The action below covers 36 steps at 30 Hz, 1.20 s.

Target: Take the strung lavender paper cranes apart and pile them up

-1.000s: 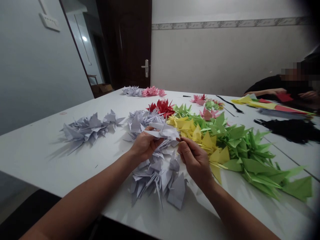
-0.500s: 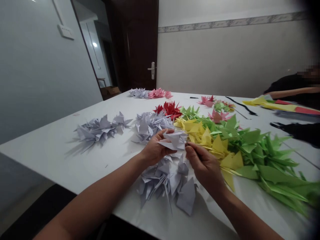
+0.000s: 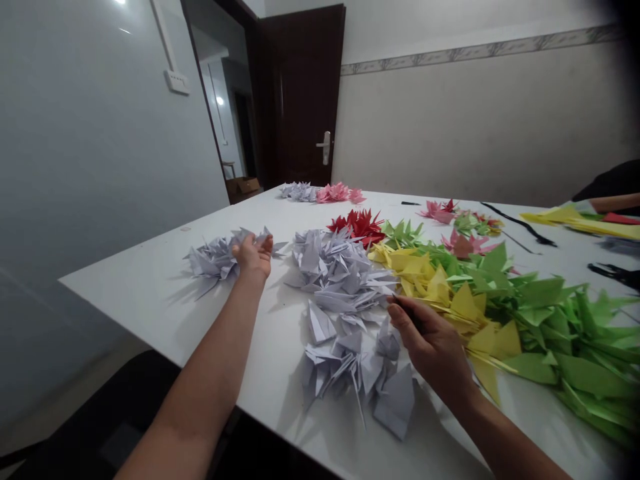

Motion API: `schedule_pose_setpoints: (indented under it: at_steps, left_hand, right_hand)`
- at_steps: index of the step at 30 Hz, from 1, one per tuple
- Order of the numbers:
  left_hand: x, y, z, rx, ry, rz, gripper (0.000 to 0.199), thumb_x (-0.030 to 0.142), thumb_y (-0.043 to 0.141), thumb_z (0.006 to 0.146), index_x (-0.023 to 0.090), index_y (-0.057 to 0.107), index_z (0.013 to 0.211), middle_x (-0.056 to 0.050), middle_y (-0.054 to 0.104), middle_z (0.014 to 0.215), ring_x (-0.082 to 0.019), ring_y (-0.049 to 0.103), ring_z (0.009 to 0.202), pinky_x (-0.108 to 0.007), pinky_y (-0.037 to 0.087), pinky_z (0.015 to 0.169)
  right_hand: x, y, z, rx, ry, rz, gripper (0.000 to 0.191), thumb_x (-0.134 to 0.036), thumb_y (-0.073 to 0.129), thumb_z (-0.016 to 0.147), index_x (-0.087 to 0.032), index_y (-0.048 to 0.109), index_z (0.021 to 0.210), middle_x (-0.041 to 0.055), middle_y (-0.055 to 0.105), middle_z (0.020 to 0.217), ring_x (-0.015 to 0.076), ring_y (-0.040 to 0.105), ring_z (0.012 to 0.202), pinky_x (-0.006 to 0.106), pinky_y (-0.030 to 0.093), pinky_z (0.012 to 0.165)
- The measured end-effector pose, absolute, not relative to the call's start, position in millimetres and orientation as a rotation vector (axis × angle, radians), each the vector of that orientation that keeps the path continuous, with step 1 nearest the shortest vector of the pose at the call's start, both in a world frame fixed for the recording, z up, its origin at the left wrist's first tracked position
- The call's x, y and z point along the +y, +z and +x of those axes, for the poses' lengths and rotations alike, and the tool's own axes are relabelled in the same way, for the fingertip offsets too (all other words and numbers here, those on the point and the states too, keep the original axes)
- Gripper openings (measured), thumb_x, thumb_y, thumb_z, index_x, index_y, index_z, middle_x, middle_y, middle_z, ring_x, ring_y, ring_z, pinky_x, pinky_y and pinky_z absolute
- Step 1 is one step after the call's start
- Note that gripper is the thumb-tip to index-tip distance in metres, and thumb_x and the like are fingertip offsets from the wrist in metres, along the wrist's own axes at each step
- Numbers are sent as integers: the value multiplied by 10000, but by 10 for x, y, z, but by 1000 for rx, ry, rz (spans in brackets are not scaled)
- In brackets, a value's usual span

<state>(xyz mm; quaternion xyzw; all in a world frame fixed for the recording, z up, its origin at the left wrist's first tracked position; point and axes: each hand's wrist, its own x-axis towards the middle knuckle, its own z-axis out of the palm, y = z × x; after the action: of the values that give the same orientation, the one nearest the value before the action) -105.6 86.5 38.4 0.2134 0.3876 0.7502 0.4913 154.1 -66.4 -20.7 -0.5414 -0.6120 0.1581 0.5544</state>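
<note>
My left hand (image 3: 254, 255) is open, palm turned up and fingers loosely apart, at the right end of the smaller pale grey paper pile (image 3: 213, 260); I cannot tell whether it touches the paper. My right hand (image 3: 440, 347) has thumb and forefinger pressed together, and I cannot tell what, if anything, sits between them. Its tips are at the near right side of the larger grey pile (image 3: 333, 267), close against the yellow folded papers (image 3: 433, 287), with the near grey bunch (image 3: 350, 367) just left of my wrist. Green folded papers (image 3: 545, 320) crowd beyond the yellow, so that side is tight. On the left, a strip of white tabletop (image 3: 273, 333) runs between my forearm and the grey paper. The table's left corner lies well out from the smaller pile, and the near edge slants beneath my left forearm, above a dark chair (image 3: 110, 413).
</note>
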Motion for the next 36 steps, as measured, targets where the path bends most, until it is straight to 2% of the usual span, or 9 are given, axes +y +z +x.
schedule_pose_setpoints:
  at_steps: [4, 8, 12, 17, 21, 27, 36]
  left_hand:
    - [797, 323, -910, 1019, 1805, 583, 340, 179, 632, 644, 227, 486, 947, 45, 522, 729, -82, 555, 587, -193, 442, 555]
    - [683, 280, -744, 1250, 1610, 1299, 261, 200, 722, 536, 173, 642, 784, -13, 609, 794, -132, 548, 723, -214, 425, 636]
    - [662, 226, -698, 1376, 1448, 1701, 144, 185, 729, 511, 164, 642, 624, -9, 616, 703, -156, 540, 725, -251, 418, 731]
    - [548, 270, -512, 1060, 1798, 1533, 166, 264, 709, 633, 167, 618, 733, 17, 589, 702, -96, 516, 634, -195, 417, 612]
    - [299, 233, -212, 800, 1663, 1450, 209, 266, 734, 630, 159, 580, 720, 44, 528, 597, -66, 466, 527, -175, 397, 513]
    - [23, 83, 63, 659, 1388, 1414, 219, 286, 741, 641, 146, 581, 694, 35, 554, 599, -74, 502, 534, -193, 459, 525]
    - [-36, 125, 53, 574, 1362, 1398, 153, 200, 730, 627, 150, 624, 725, 4, 608, 667, -96, 549, 608, -205, 470, 590]
  right_hand:
    - [-669, -199, 1559, -1463, 340, -1281, 347, -471, 571, 794, -176, 688, 933, 81, 713, 808, 208, 650, 675, 329, 514, 625]
    - [-661, -188, 1565, -1472, 311, -1260, 327, -450, 570, 802, -172, 686, 928, 74, 713, 800, 205, 652, 676, 318, 514, 621]
    - [-660, -172, 1550, -1505, 289, -1221, 287, -413, 576, 806, -172, 680, 921, 79, 720, 834, 205, 660, 702, 319, 519, 642]
    - [-693, -119, 1517, -1546, 255, -1197, 240, -366, 559, 830, -180, 670, 933, 72, 723, 849, 197, 666, 716, 313, 524, 669]
    - [-703, -93, 1488, -1599, 198, -1185, 213, -333, 551, 834, -181, 672, 921, 70, 722, 848, 189, 667, 725, 296, 526, 669]
    - [-692, -113, 1485, -1644, 191, -1203, 205, -329, 541, 837, -201, 670, 932, 63, 721, 862, 192, 667, 758, 291, 519, 668]
    - [-688, -70, 1506, -1606, 216, -1264, 215, -324, 507, 853, -197, 680, 848, 32, 698, 732, 168, 631, 638, 253, 464, 582]
